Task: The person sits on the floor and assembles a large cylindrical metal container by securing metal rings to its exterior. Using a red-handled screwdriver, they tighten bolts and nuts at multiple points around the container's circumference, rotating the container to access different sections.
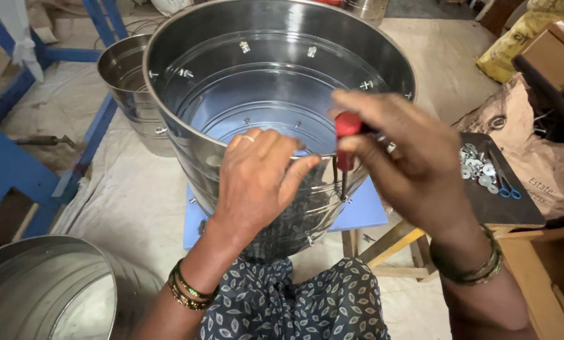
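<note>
Drum: I see a big shiny steel drum (276, 82) tilted toward me, resting on a blue stool (364, 211), with small bolts around its inner wall.
Left hand: my left hand (253, 179) is draped over the drum's near rim, fingers curled down on the edge, gripping it.
Right hand: my right hand (408, 167) is clenched around a red-handled screwdriver (345, 141); its shaft points down just outside the near rim.
Washers: a heap of washers (477, 167) lies on a dark board right of the drum.
Other drums: a smaller drum (128, 82) stands behind-left of the big one; another (43, 289) lies nearer, lower left.
</note>
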